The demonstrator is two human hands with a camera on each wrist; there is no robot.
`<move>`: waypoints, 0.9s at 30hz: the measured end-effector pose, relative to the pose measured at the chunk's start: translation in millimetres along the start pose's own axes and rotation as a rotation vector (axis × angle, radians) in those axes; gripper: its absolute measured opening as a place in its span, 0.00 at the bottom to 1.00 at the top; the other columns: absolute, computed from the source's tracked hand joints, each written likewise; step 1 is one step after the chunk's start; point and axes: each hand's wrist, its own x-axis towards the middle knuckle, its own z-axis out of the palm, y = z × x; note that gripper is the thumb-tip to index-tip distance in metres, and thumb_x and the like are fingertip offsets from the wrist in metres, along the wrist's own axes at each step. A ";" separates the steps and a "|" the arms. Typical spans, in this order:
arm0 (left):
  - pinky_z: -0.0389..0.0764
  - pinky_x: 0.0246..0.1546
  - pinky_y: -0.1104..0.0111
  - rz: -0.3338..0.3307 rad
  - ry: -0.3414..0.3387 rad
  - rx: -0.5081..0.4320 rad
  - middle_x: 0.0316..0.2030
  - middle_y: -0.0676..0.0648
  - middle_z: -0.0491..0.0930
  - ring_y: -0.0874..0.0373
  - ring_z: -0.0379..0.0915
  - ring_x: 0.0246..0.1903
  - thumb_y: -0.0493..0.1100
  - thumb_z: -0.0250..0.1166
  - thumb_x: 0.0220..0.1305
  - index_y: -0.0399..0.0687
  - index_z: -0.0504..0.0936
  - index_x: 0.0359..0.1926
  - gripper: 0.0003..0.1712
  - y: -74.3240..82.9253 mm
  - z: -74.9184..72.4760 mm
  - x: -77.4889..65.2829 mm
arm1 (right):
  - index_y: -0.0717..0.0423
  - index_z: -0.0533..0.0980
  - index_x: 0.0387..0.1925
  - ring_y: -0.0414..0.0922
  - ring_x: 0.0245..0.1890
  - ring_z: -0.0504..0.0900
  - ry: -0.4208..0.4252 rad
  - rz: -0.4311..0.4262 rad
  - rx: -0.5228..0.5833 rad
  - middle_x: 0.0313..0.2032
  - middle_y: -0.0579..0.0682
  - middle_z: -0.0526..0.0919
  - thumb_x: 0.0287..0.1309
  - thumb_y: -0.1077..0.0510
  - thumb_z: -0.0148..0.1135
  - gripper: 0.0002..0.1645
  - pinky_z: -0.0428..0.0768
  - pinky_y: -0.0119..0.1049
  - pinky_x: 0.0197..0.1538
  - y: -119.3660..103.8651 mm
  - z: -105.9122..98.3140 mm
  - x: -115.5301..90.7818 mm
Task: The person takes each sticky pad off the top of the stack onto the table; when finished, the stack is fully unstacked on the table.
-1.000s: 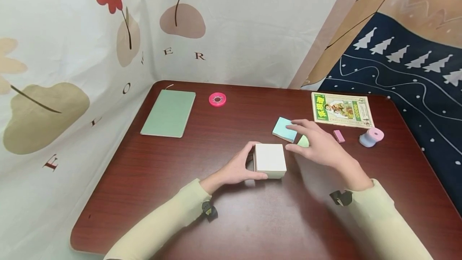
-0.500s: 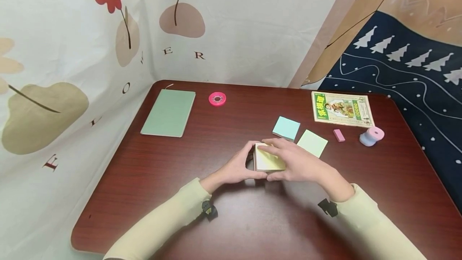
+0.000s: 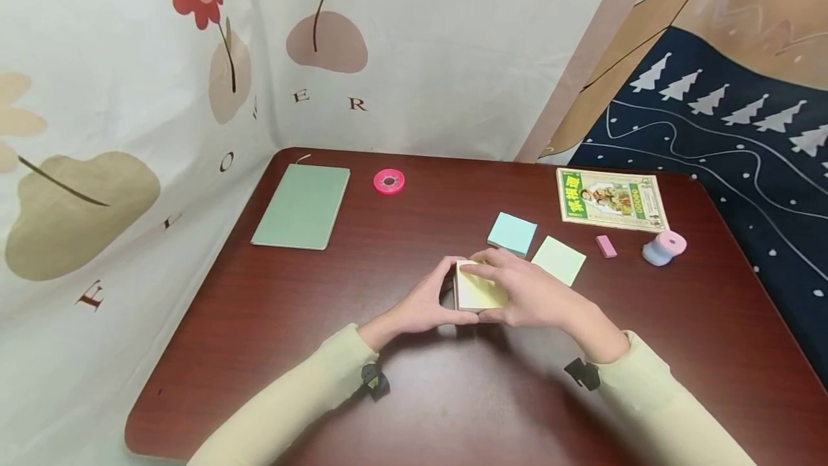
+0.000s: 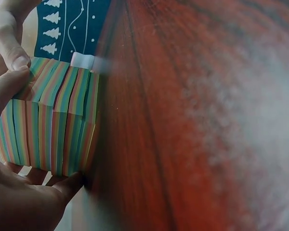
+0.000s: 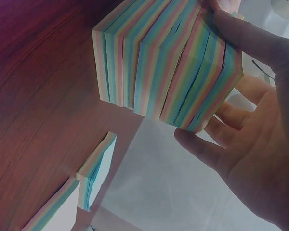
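Note:
A square stack of sticky note pads (image 3: 475, 297) stands on the table between both hands, its top pale yellow. Striped pastel layers show along the side of the sticky note stack (image 4: 53, 130) in the left wrist view. My left hand (image 3: 423, 304) grips it from the left, thumb along the front and fingers behind. From the right, my right hand (image 3: 537, 293) holds it, thumb at the near side and fingers reaching over the top and far edge. Just beyond lie a light blue sticky note pad (image 3: 514, 232) and a pale green one (image 3: 560, 259).
At the back left are a green notebook (image 3: 302, 207) and a pink ring-shaped roll (image 3: 389, 181). A printed booklet (image 3: 611, 198), a small pink block (image 3: 606, 246) and a pink-and-blue spool-like object (image 3: 663, 248) lie to the right on the dark red table (image 3: 259, 351).
My right hand has moved left from beside the blue and green pads onto the stack, uncovering the green pad. My left hand has kept its grip. The last half second shows little movement.

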 end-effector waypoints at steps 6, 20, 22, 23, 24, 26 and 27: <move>0.68 0.62 0.61 0.021 -0.005 -0.015 0.57 0.53 0.72 0.58 0.68 0.57 0.46 0.79 0.49 0.54 0.60 0.66 0.48 -1.0 -0.5 1.1 | 0.51 0.73 0.64 0.45 0.55 0.72 0.029 0.029 0.030 0.57 0.48 0.73 0.43 0.49 0.80 0.45 0.77 0.42 0.51 0.8 -7.3 -4.8; 0.67 0.63 0.56 0.009 -0.006 -0.055 0.55 0.46 0.73 0.51 0.69 0.57 0.39 0.79 0.48 0.48 0.61 0.66 0.48 -1.1 0.6 1.6 | 0.57 0.73 0.62 0.55 0.56 0.70 0.191 0.341 0.013 0.59 0.58 0.72 0.40 0.58 0.80 0.44 0.69 0.52 0.50 57.0 -50.5 -67.0; 0.65 0.64 0.53 0.005 -0.010 -0.056 0.55 0.42 0.73 0.48 0.68 0.58 0.37 0.78 0.48 0.44 0.60 0.66 0.48 2.8 0.1 1.1 | 0.59 0.73 0.62 0.57 0.54 0.70 0.194 0.377 0.004 0.58 0.60 0.72 0.38 0.60 0.80 0.44 0.70 0.52 0.50 68.6 -50.5 -79.5; 0.65 0.64 0.52 0.002 -0.012 -0.059 0.55 0.41 0.72 0.46 0.68 0.58 0.37 0.78 0.49 0.42 0.60 0.66 0.47 8.3 -1.1 0.0 | 0.59 0.73 0.62 0.58 0.54 0.70 0.187 0.404 -0.002 0.57 0.62 0.72 0.38 0.60 0.81 0.45 0.70 0.52 0.49 73.9 -50.0 -85.7; 0.65 0.64 0.51 -0.001 -0.015 -0.061 0.55 0.40 0.72 0.45 0.68 0.58 0.36 0.77 0.49 0.40 0.60 0.66 0.47 14.3 -2.6 -1.0 | 0.60 0.73 0.61 0.58 0.53 0.70 0.175 0.435 -0.004 0.57 0.63 0.72 0.38 0.59 0.81 0.45 0.70 0.52 0.47 78.9 -48.9 -91.8; 0.65 0.64 0.50 -0.006 -0.015 -0.066 0.55 0.39 0.73 0.44 0.68 0.58 0.35 0.77 0.49 0.38 0.61 0.65 0.46 25.4 -5.2 -3.7 | 0.61 0.73 0.61 0.58 0.49 0.71 0.140 0.485 -0.011 0.56 0.65 0.72 0.38 0.58 0.81 0.45 0.71 0.51 0.44 88.5 -45.2 -103.4; 0.65 0.64 0.50 -0.008 -0.016 -0.070 0.54 0.39 0.73 0.44 0.69 0.58 0.34 0.76 0.50 0.37 0.61 0.65 0.45 30.4 -6.5 -5.0 | 0.61 0.73 0.61 0.59 0.49 0.71 0.115 0.519 -0.008 0.56 0.66 0.72 0.38 0.56 0.81 0.45 0.71 0.51 0.43 92.2 -43.1 -108.5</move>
